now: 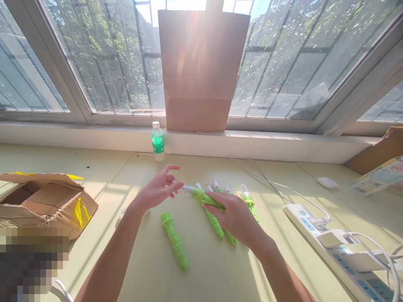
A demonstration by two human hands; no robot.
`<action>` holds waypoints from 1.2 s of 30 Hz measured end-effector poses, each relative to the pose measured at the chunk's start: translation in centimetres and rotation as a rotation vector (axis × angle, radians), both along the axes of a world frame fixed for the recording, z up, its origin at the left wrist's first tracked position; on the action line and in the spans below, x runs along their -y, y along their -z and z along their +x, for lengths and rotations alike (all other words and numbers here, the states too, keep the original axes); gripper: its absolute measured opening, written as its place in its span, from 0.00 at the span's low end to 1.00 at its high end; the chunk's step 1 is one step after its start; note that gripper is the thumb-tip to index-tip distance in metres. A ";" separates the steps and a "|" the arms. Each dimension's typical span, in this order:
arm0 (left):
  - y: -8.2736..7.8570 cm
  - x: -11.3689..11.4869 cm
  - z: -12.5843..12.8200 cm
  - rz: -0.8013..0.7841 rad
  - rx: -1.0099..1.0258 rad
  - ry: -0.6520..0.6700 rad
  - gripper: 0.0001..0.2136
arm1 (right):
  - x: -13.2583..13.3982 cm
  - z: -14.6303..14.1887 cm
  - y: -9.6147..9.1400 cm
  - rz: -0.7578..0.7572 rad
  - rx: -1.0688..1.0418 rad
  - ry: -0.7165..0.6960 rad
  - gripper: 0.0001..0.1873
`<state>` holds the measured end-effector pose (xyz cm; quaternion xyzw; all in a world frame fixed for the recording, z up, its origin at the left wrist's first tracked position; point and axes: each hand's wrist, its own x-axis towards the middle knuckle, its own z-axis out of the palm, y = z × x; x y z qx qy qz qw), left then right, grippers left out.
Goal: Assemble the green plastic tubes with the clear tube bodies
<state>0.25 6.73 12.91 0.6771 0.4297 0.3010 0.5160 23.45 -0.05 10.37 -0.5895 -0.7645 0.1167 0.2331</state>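
My right hand (234,212) is closed around a green ribbed handle (201,196) with a yellow-green collar and a clear pointed tip (186,189). The tip points left toward my left hand (162,188), whose fingers are spread, with the index stretched out and the thumb right at the tip's end. Whether the thumb presses on it is hard to make out. Below, a green handle (174,241) with a bare threaded end lies alone. Several more clear-tipped green handles (217,224) lie behind and under my right hand, partly hidden; another one (248,203) lies just right.
A plastic bottle (158,142) stands by the window ledge. An open cardboard box (47,203) is on the left. A power strip (317,239) with plugs and white cables runs along the right. Small whitish things (120,216) lie partly hidden behind my left forearm. Cardboard (204,71) leans against the window.
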 end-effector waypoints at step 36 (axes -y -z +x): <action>2.2 -0.6 2.6 0.222 -0.115 -0.443 0.17 | 0.4 -2.4 2.6 0.474 0.298 -0.055 0.14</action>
